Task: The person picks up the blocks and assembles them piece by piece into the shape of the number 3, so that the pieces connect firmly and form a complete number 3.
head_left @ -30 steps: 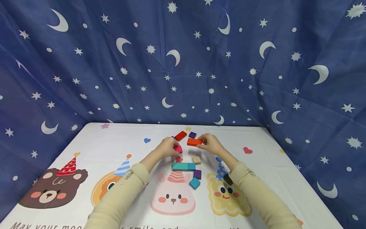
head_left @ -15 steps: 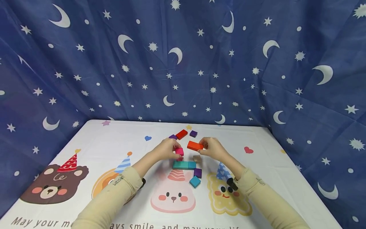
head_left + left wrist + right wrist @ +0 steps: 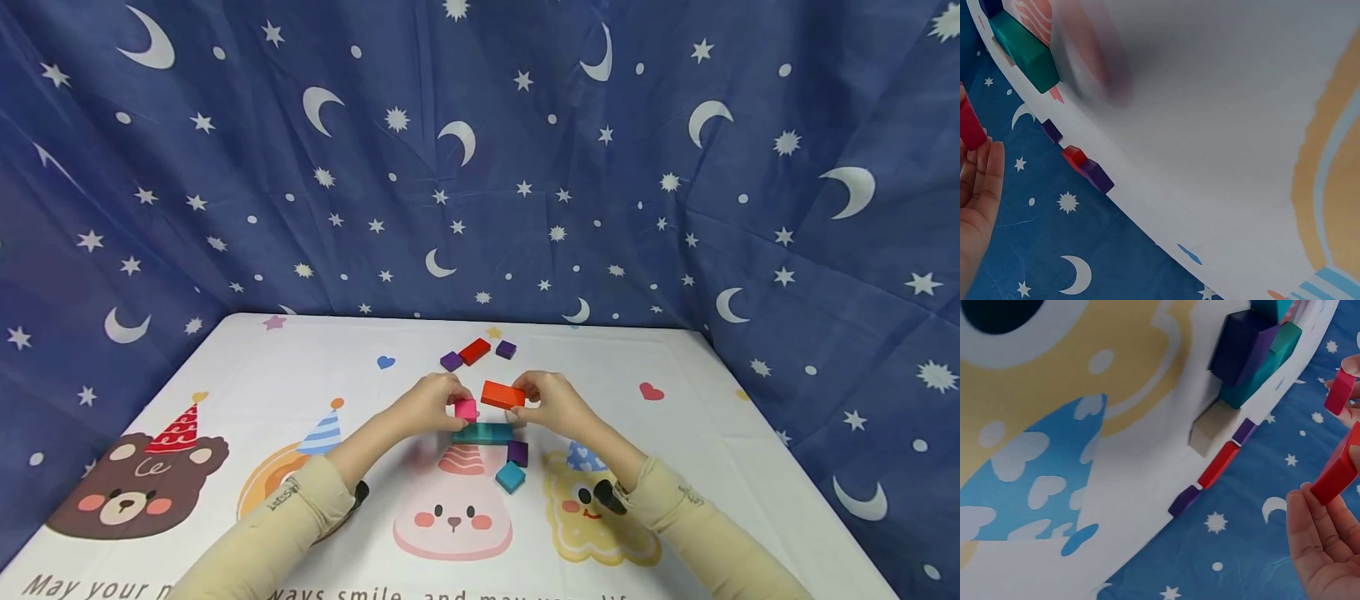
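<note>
Head view: a pink cuboid block (image 3: 465,411) was pinched by the left hand (image 3: 429,403); at its two o'clock, an orange-red oblong block (image 3: 500,395) by the right hand (image 3: 553,400). Left wrist: the former was seen at nine o'clock. Right: both at three.

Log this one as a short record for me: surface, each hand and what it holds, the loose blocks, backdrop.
Surface: white cloth printed with cartoon faces
Left hand: pinches pink block
Right hand: pinches orange-red block
Held blocks: raised above the cloth, apart
Far blocks: red block between two small purple blocks
Near blocks: teal-and-blue row; nearer purple block and turquoise block on the person's side
Wooden block: mostly hidden in head view
Backdrop: blue curtain, moons and stars
</note>
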Tool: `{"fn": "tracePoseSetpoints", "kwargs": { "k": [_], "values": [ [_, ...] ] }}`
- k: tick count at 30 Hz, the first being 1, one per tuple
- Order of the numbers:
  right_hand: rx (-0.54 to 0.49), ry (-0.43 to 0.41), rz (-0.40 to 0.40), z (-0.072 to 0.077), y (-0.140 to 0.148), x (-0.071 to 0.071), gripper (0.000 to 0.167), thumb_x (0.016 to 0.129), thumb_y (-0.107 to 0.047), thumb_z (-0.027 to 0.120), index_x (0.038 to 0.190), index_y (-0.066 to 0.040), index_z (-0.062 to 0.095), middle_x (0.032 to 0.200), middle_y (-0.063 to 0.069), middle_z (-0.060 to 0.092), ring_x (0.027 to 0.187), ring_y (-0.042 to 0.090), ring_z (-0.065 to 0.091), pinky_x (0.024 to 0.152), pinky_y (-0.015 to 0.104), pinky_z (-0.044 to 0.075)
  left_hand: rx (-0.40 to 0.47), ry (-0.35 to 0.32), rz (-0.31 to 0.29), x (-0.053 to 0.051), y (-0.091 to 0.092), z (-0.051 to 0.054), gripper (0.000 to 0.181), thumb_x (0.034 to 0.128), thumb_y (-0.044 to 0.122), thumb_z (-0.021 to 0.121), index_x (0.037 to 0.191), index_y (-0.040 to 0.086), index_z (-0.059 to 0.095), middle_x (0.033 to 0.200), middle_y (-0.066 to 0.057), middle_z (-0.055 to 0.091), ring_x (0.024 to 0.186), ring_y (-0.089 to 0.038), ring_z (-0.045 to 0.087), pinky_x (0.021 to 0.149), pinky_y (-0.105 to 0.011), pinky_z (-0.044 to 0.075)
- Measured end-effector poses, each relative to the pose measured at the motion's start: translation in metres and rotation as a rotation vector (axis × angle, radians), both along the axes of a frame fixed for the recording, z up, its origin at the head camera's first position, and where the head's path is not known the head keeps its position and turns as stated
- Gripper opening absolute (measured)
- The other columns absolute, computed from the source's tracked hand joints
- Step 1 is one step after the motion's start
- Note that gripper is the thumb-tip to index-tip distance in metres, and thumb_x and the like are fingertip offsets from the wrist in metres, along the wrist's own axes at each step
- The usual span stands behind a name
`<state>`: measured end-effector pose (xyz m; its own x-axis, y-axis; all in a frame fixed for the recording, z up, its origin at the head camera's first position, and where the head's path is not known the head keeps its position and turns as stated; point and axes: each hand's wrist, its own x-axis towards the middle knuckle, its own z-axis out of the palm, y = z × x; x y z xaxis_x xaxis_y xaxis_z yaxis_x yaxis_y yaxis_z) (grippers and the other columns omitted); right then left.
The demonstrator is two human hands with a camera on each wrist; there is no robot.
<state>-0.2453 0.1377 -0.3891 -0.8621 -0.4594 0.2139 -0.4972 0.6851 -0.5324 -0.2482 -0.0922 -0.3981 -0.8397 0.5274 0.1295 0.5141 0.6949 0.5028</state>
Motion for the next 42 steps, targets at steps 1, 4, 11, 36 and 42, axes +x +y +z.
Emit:
{"fn": "tracePoseSetpoints", "kwargs": {
  "k": [1,4,11,36,42],
  "values": [
    [-0.003,0.003,-0.002,0.001,-0.001,0.002,0.027,0.076,-0.012,0.077,0.096,0.001,0.066,0.087,0.009,0.068,0.081,0.027,0.063,0.077,0.035,0.055,0.002,0.003,-0.001,0.001,-0.001,0.0,0.029,0.0729,0.012,0.079,0.1,0.006,0.072,0.087,-0.002,0.063,0.083,-0.02,0.058,0.075,-0.027,0.053],
    [-0.01,0.023,0.004,0.002,-0.002,0.007,0.027,0.075,-0.013,0.078,0.096,0.0,0.067,0.088,0.008,0.068,0.082,0.027,0.061,0.077,0.036,0.054,0.016,0.021,-0.02,0.006,-0.004,0.001,0.028,0.0718,0.008,0.078,0.099,0.005,0.072,0.087,-0.003,0.062,0.085,-0.021,0.058,0.076,-0.027,0.052],
    [-0.012,0.096,0.034,0.003,-0.006,0.017,0.029,0.074,-0.013,0.079,0.098,0.0,0.068,0.087,0.006,0.062,0.079,0.02,0.055,0.075,0.035,0.054,0.033,0.022,-0.048,0.017,-0.012,0.004,0.029,0.0702,0.005,0.078,0.098,0.002,0.073,0.088,-0.003,0.062,0.085,-0.02,0.058,0.076,-0.028,0.051],
    [0.085,0.015,0.164,-0.006,-0.032,0.046,0.03,0.078,-0.017,0.077,0.103,-0.004,0.068,0.092,0.003,0.064,0.086,0.017,0.056,0.08,0.029,0.054,-0.034,0.051,-0.058,0.039,-0.05,-0.001,0.03,0.0716,0.004,0.077,0.101,0.003,0.072,0.09,-0.001,0.063,0.084,-0.017,0.059,0.076,-0.03,0.052],
    [0.16,-0.025,0.189,-0.013,-0.032,0.05,0.032,0.078,-0.024,0.077,0.103,-0.006,0.069,0.094,0.0,0.066,0.089,0.014,0.057,0.082,0.024,0.052,-0.035,0.028,-0.063,0.044,-0.052,-0.003,0.03,0.072,0.005,0.078,0.101,0.003,0.071,0.089,-0.001,0.062,0.084,-0.021,0.059,0.076,-0.03,0.052]
  ]
}}
